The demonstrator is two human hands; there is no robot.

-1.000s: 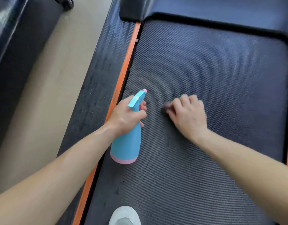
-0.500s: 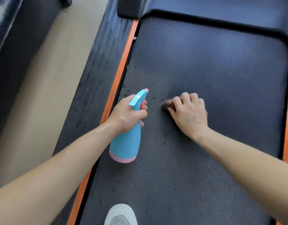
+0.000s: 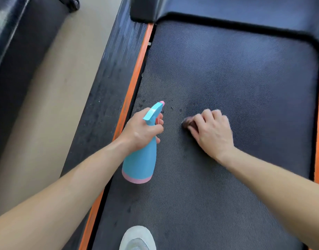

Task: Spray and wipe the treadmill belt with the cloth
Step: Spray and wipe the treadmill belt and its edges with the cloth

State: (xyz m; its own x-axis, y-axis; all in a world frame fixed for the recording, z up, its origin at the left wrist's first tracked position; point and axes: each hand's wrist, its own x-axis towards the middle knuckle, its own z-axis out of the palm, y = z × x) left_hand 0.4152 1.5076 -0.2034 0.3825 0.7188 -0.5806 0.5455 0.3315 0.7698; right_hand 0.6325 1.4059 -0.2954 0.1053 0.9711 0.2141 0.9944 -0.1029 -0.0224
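On the treadmill belt (image 3: 245, 78), near its left edge, our right hand (image 3: 212, 131) curls over a bunched cloth (image 3: 186, 122); our left hand (image 3: 139, 131) grips the spray bottle (image 3: 140, 163) just beside. Firm, overlapping strokes across the dark specks (image 3: 172, 107) should serve best.

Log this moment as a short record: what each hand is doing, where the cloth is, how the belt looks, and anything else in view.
left hand: grips the blue spray bottle by its neck, nozzle pointing forward
right hand: fingers curled over the cloth, pressing it on the belt
cloth: small, dark, mostly hidden under the hand
belt: dark, textured, dark specks near the nozzle
also: orange side strip, white shoe
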